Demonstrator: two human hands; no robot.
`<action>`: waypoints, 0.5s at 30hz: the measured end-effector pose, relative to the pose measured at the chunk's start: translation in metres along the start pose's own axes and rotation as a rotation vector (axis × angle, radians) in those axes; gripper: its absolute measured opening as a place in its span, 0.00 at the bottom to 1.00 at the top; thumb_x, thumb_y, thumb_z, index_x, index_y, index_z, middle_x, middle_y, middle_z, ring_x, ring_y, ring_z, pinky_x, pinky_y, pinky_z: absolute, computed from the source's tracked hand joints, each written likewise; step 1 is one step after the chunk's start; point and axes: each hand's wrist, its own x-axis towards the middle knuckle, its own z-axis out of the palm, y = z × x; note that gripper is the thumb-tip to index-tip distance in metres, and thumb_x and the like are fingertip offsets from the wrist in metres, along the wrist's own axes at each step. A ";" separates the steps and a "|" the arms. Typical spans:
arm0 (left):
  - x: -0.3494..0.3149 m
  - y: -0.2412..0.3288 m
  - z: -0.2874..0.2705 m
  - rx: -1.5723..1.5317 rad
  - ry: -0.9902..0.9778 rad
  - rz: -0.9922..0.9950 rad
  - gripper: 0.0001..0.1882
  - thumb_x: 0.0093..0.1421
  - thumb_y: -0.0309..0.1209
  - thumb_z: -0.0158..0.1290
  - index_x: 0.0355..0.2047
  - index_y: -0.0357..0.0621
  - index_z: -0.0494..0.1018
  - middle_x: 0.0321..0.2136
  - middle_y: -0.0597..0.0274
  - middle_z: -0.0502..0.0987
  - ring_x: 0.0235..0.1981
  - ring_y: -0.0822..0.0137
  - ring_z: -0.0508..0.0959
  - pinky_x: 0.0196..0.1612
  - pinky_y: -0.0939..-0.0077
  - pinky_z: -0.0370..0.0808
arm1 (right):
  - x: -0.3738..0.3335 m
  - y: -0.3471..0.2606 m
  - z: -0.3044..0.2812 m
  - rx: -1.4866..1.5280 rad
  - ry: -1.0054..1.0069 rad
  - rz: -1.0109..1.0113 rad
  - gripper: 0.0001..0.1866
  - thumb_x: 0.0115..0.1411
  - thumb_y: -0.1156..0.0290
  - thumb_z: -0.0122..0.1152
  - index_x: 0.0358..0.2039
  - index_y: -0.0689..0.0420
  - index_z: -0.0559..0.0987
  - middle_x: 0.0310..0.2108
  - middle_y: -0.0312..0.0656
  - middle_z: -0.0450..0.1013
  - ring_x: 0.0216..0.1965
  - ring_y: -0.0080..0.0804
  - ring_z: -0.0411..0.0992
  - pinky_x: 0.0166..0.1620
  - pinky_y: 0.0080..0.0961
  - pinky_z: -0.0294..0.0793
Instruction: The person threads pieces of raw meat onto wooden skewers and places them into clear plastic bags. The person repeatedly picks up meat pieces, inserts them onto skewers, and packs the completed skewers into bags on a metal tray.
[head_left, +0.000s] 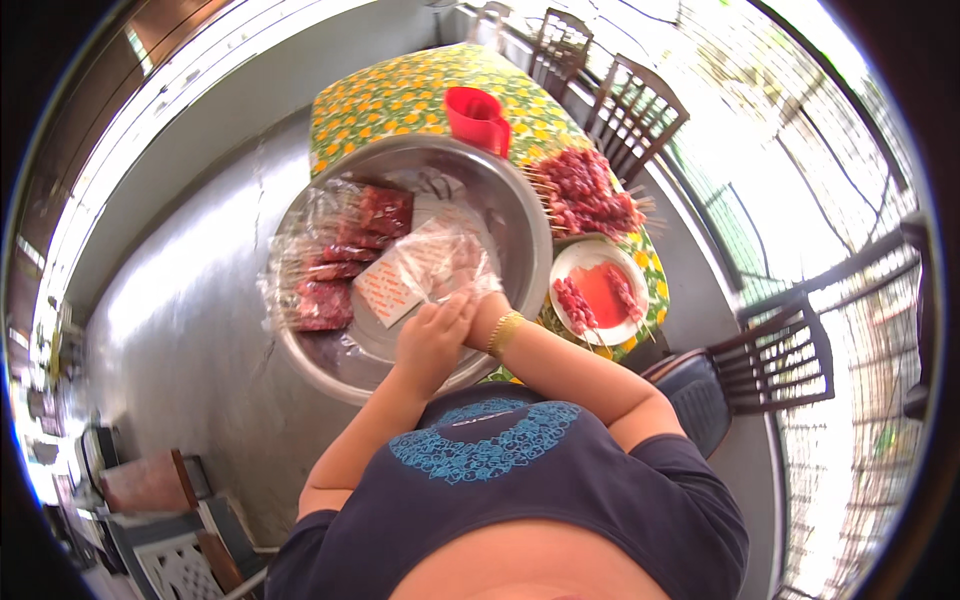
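Over the large metal basin (537, 240), a clear plastic bag (420, 262) covers much of my right hand (485, 300), whose fingers seem stretched out inside it. At the bag's mouth, beside my right wrist, the fingers of my left hand (437, 328) are closed on the plastic. Beneath the bag lies a white packet with orange print (388, 290). Bagged skewers of red meat (325, 303) are stacked along the basin's left side, their sticks pointing left.
Right of the basin, a heap of raw meat skewers (585, 190) lies on the flowered tablecloth (385, 95). A white plate (643, 290) holds meat skewers and red liquid. Behind the basin stands a red pitcher (475, 115). Wooden chairs (640, 100) line the right side.
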 end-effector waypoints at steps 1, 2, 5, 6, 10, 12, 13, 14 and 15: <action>-0.001 -0.005 0.001 -0.004 -0.006 -0.018 0.22 0.55 0.23 0.50 0.51 0.47 0.80 0.50 0.62 0.79 0.39 0.59 0.78 0.45 0.66 0.76 | 0.004 0.000 0.002 0.052 -0.076 -0.039 0.23 0.62 0.64 0.50 0.56 0.57 0.75 0.57 0.53 0.73 0.59 0.48 0.70 0.65 0.43 0.63; -0.003 -0.008 0.003 0.008 -0.003 -0.014 0.22 0.55 0.24 0.50 0.50 0.47 0.79 0.51 0.61 0.79 0.39 0.59 0.78 0.44 0.66 0.76 | 0.005 -0.003 0.002 0.141 -0.208 -0.021 0.23 0.62 0.63 0.51 0.56 0.56 0.75 0.58 0.52 0.73 0.59 0.47 0.71 0.66 0.44 0.63; -0.009 -0.023 0.006 0.054 0.019 -0.066 0.21 0.54 0.24 0.51 0.49 0.47 0.79 0.52 0.59 0.78 0.42 0.58 0.78 0.45 0.66 0.76 | 0.010 0.000 -0.002 0.566 -0.618 -0.101 0.19 0.62 0.63 0.52 0.51 0.51 0.79 0.57 0.47 0.73 0.59 0.46 0.70 0.65 0.45 0.64; -0.010 -0.030 0.006 0.078 0.040 -0.089 0.21 0.54 0.23 0.51 0.49 0.47 0.79 0.52 0.58 0.78 0.44 0.57 0.78 0.47 0.65 0.76 | 0.006 -0.001 -0.004 0.591 -0.507 -0.149 0.17 0.62 0.64 0.53 0.49 0.51 0.80 0.56 0.46 0.74 0.58 0.45 0.71 0.64 0.44 0.65; -0.021 -0.050 0.000 0.052 0.035 -0.370 0.23 0.52 0.18 0.52 0.50 0.46 0.78 0.51 0.56 0.77 0.51 0.52 0.77 0.53 0.63 0.73 | -0.052 0.032 -0.009 0.437 0.156 -0.242 0.14 0.59 0.67 0.55 0.45 0.53 0.80 0.49 0.47 0.77 0.55 0.41 0.74 0.59 0.38 0.72; -0.026 -0.053 0.001 0.021 0.050 -0.412 0.23 0.52 0.16 0.52 0.50 0.44 0.78 0.51 0.54 0.77 0.51 0.51 0.76 0.54 0.61 0.73 | -0.091 0.068 0.001 0.459 0.159 0.156 0.13 0.58 0.68 0.56 0.43 0.54 0.79 0.47 0.44 0.78 0.48 0.46 0.75 0.55 0.39 0.73; -0.028 -0.053 0.001 0.021 0.064 -0.431 0.24 0.52 0.16 0.52 0.49 0.43 0.78 0.51 0.54 0.77 0.51 0.51 0.76 0.54 0.61 0.73 | -0.114 0.092 0.008 0.467 0.200 0.311 0.12 0.58 0.69 0.56 0.43 0.53 0.79 0.43 0.46 0.78 0.45 0.48 0.76 0.50 0.42 0.76; -0.028 -0.052 0.004 0.003 0.056 -0.441 0.23 0.52 0.16 0.51 0.50 0.43 0.77 0.51 0.53 0.77 0.51 0.51 0.76 0.54 0.61 0.73 | -0.141 0.119 0.013 0.390 -0.160 0.588 0.11 0.59 0.70 0.55 0.42 0.55 0.78 0.39 0.48 0.78 0.42 0.48 0.77 0.45 0.46 0.76; -0.028 -0.050 0.007 -0.010 0.059 -0.450 0.23 0.53 0.15 0.51 0.50 0.42 0.77 0.51 0.53 0.77 0.51 0.51 0.76 0.54 0.60 0.73 | -0.172 0.133 0.017 0.323 0.021 0.767 0.10 0.59 0.68 0.57 0.39 0.57 0.79 0.33 0.50 0.77 0.38 0.51 0.77 0.41 0.50 0.76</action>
